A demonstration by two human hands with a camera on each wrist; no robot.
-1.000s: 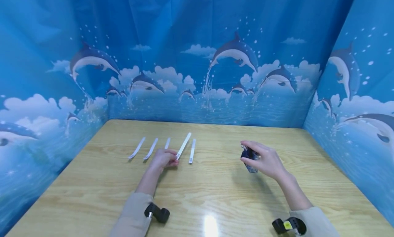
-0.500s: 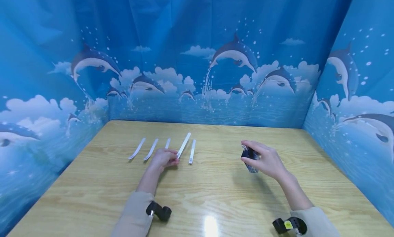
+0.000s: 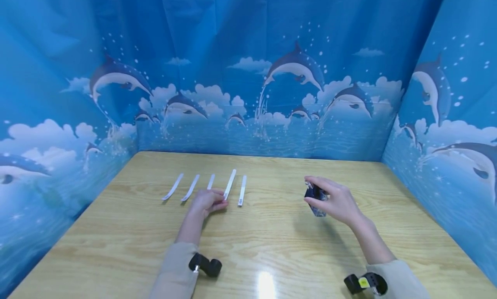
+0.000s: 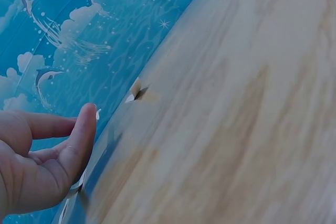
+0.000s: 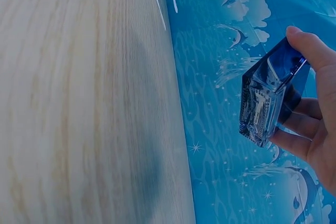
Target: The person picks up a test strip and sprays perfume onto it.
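A long white paper strip [image 3: 230, 184] lies on the wooden tabletop [image 3: 272, 247], pointing away from the person, its near end pinched by the left hand [image 3: 207, 201]. Well to the right, the right hand [image 3: 335, 200] grips a small blue glass bottle [image 3: 315, 199] above the tabletop.
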